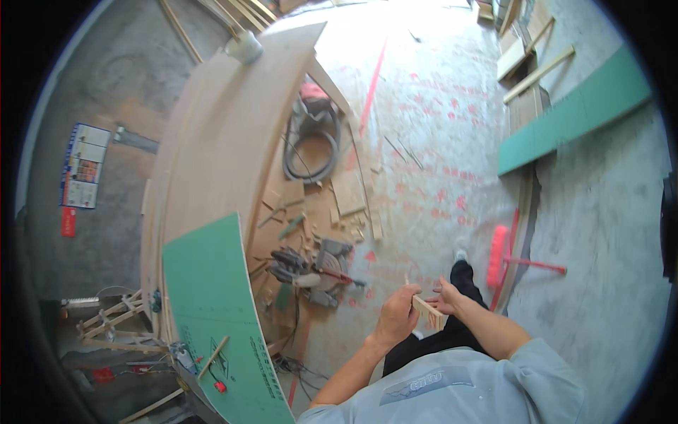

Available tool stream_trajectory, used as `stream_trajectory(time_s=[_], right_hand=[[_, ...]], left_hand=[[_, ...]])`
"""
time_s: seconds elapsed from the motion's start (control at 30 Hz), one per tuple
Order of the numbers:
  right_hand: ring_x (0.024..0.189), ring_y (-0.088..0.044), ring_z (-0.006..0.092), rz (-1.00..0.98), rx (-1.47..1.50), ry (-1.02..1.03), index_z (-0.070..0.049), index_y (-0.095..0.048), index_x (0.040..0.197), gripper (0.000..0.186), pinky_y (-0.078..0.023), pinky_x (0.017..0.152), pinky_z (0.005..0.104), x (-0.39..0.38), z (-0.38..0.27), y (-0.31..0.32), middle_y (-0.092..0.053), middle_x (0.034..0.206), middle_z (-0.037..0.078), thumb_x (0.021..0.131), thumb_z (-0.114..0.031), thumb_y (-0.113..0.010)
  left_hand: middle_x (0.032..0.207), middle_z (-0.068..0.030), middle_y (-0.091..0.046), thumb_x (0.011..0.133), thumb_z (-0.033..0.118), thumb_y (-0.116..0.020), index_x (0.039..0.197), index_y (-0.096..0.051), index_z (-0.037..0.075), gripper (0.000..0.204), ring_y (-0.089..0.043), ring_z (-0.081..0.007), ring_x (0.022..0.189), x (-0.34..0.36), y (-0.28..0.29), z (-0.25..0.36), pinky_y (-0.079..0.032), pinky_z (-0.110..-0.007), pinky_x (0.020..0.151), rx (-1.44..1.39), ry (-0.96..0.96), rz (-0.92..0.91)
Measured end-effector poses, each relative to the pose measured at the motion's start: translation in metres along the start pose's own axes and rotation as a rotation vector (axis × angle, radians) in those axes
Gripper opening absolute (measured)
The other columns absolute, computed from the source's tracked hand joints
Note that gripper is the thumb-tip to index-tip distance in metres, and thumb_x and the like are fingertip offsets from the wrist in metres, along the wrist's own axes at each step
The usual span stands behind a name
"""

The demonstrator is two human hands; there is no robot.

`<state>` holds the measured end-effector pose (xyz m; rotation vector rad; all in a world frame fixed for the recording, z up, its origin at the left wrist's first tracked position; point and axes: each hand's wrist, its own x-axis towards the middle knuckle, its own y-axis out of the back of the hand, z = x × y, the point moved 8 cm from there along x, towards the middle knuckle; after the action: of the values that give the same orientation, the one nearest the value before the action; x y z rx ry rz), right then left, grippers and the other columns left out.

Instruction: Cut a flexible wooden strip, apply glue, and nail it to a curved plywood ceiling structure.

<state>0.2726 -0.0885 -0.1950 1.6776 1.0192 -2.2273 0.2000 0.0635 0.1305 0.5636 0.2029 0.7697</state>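
Note:
In front of my body my left hand [397, 315] is closed on a short piece of pale wood [429, 311], which looks like a strip of plywood with layered edges. The wood slants down to the right from my fingers. My right hand [446, 295] is just beside it, fingers apart and turned toward the wood. Whether those fingertips touch the piece is too small to tell.
A long wooden bench [219, 134] stands at left with a green board [219, 304] on its near end. A power saw [311, 272] sits on the floor among wood offcuts, near a coiled grey hose [311, 159]. A pink broom [498, 256] lies at right, below another green board [572, 113].

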Motion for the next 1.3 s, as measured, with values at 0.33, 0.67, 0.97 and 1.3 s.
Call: stream_trajectory(time_s=[0.33, 0.67, 0.97, 1.3], right_hand=[[0.119, -0.055, 0.0358, -0.495, 0.64, 0.288, -0.001, -0.045, 0.132, 0.057, -0.04, 0.108, 0.0575, -0.096, -0.36, -0.134, -0.057, 0.125, 0.019, 0.105, -0.051, -0.04], [0.1, -0.064, 0.024, -0.471, 0.202, 0.613, 0.0, -0.062, 0.109, 0.024, -0.054, 0.096, 0.0368, -0.167, -0.631, -0.313, -0.065, 0.104, 0.01, 0.102, -0.021, -0.058], [0.099, -0.065, 0.0229, -0.345, -0.275, 0.777, -0.008, -0.054, 0.115, 0.019, -0.056, 0.09, 0.0386, -0.175, -0.791, -0.529, -0.066, 0.109, 0.008, 0.096, -0.01, -0.06], [0.081, -0.07, 0.022, -0.212, -0.679, 0.741, -0.006, -0.056, 0.111, 0.021, -0.06, 0.069, 0.0319, -0.068, -0.88, -0.717, -0.068, 0.097, 0.008, 0.092, -0.008, -0.066]], left_hand=[[0.106, -0.016, -0.068, 0.084, -0.014, -0.054, 0.102, -0.056, 0.004, 0.026, -0.068, -0.0291, 0.104, 0.242, 0.019, 0.116, -0.054, -0.037, 0.089, -0.107, -0.13, 0.179], [0.123, -0.0244, -0.056, 0.1, 0.016, -0.058, 0.128, -0.035, -0.001, 0.04, -0.06, -0.0266, 0.112, 0.339, 0.173, 0.123, -0.047, -0.039, 0.101, -0.325, -0.299, 0.784], [0.121, -0.0117, -0.059, 0.101, 0.006, -0.051, 0.125, -0.041, 0.009, 0.026, -0.063, -0.024, 0.111, 0.41, 0.281, -0.085, -0.06, -0.043, 0.087, -0.931, 0.155, 1.195], [0.111, -0.0098, -0.063, 0.099, 0.004, -0.057, 0.115, -0.057, 0.005, 0.016, -0.064, -0.0243, 0.102, 0.418, 0.334, -0.3, -0.057, -0.047, 0.094, -1.267, 0.342, 1.569]])
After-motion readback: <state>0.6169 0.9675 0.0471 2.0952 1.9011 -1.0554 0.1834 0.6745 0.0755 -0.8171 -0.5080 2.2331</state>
